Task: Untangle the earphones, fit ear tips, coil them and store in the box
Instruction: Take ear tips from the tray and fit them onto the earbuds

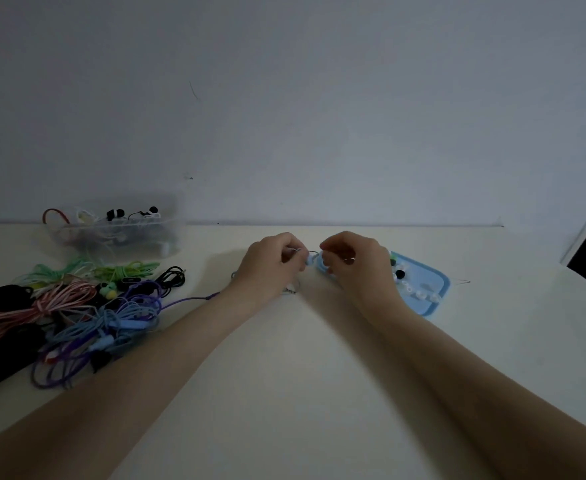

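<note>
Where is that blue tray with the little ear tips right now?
In the head view, the blue tray lies on the table to the right, just behind the right hand, opposite the tangled cables.

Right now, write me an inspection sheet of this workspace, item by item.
Surface: pale table, against a plain wall.
Job's things: clear box at far left holding several earphones; blue tray of ear tips at right.
Clutter: tangled heap of earphones in many colours at left.
Hands: left hand and right hand both pinch a pale earphone between them; fingers curled.
Cables: a purple cable trails from the heap towards the left wrist.
Surroundings: dark opening at far right; nothing else seen.
</note>
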A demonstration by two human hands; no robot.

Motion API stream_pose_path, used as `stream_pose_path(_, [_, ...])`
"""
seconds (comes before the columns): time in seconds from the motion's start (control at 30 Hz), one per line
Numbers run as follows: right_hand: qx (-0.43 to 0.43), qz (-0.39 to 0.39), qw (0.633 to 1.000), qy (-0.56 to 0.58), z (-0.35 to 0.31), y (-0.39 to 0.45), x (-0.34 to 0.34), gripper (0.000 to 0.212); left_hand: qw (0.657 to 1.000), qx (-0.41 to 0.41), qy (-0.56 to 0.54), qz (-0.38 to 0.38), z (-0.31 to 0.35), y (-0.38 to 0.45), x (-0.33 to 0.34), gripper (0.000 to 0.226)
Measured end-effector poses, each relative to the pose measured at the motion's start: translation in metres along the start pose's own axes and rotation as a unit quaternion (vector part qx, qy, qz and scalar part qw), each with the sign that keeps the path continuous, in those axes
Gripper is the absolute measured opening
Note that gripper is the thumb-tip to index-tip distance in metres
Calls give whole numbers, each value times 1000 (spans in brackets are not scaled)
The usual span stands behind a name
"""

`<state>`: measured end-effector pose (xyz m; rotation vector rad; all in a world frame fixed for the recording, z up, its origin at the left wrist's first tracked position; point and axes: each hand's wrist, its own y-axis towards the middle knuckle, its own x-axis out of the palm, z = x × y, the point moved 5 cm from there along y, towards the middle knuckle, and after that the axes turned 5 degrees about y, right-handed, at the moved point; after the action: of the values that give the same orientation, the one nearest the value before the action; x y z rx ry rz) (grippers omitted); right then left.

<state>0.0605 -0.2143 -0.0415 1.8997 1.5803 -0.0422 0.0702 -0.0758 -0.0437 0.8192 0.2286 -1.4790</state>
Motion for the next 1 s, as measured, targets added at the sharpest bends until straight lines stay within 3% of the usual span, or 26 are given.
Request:
stream_pose_path(0.23, [67, -1, 985, 157, 2, -2, 14, 15, 993, 6, -113, 22, -12, -1, -10, 13])
stream_pose_path(0.53, [57, -21, 987, 148, 6, -2, 19, 9, 996, 58, -65, 13, -8, -5, -4, 7])
stream_pose_path(0.7, [59, -6, 988, 141, 8, -2, 18, 14, 996, 57, -65, -18, -8, -9, -1, 21])
stream_pose_path(0.87, [61, -8, 981, 185, 7, -2, 19, 13, 995, 38, -92, 32, -11, -8, -9, 19])
stream_pose_path(1.0, [52, -6, 972, 230, 3, -4, 17, 21, 995, 44, -44, 82, -11, -11, -13, 11])
